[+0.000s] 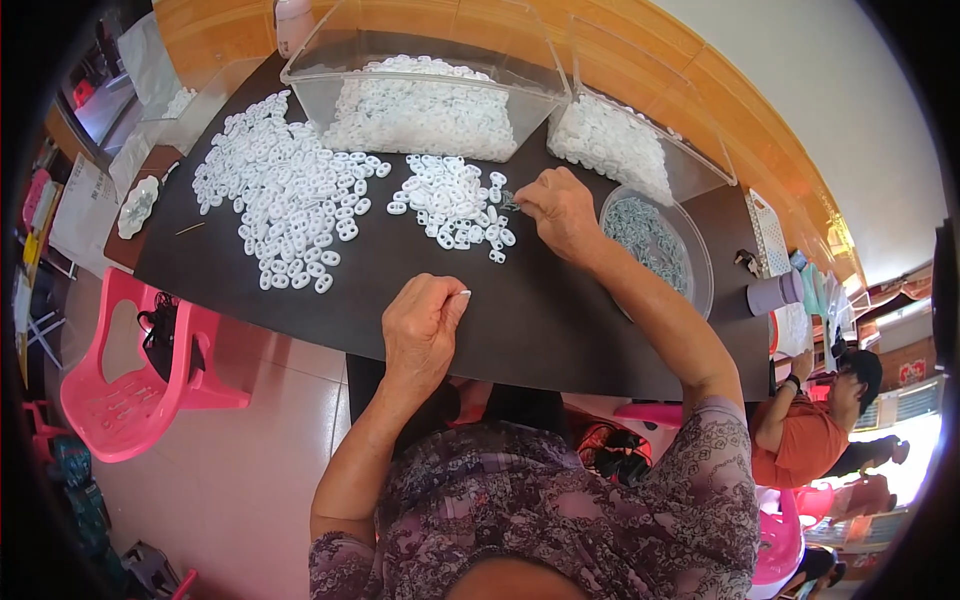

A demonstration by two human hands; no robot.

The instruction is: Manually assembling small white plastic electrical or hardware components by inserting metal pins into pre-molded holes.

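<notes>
Close to the table's near edge, my left hand [418,328] is closed, and the end of a small white piece [465,293] shows between thumb and finger. My right hand [562,208] reaches across the table, fingers pinched together beside a few small grey metal pieces [508,201]; what the fingertips hold is too small to make out. Left of those lies a small pile of white oval plastic pieces with two holes [445,197]. A bigger pile of the same pieces [285,195] spreads farther left. Near my right forearm stands a round clear tub [704,262] of small grey metal parts [645,235].
Two clear plastic bins [545,90] [705,165] of white pieces stand along the far side of the dark table [540,335]. A lilac cup [775,293] is at the right end. A pink chair [120,390] stands at left; another person [810,425] sits at right.
</notes>
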